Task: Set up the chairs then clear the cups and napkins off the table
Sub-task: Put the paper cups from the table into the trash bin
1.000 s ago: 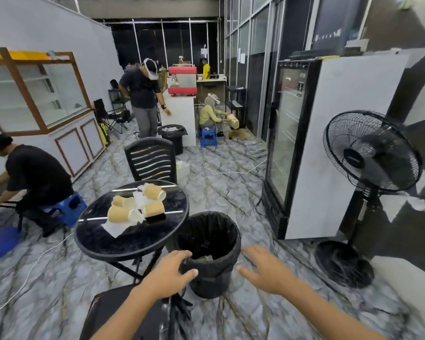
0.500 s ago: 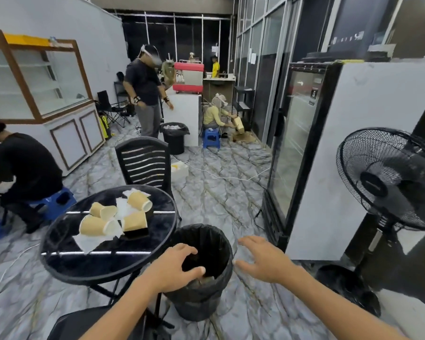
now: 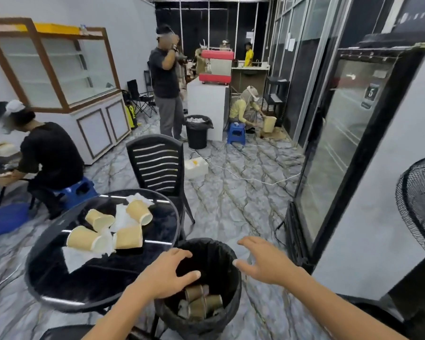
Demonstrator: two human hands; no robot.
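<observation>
While both grips [image 3: 168, 276] hover empty, cups [image 3: 123, 224] lie left.

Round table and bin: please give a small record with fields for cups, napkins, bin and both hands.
table: round black table
cups on table: four paper cups, lying on their sides
napkins: white napkins under and between the cups
bin: black bin beside the table, used cups inside
left hand: empty, over the bin
right hand: empty, fingers spread

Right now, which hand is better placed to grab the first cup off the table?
Left. The left hand hovers by the table edge, nearest the cups; the right hand sits beyond the bin, farther away.
</observation>
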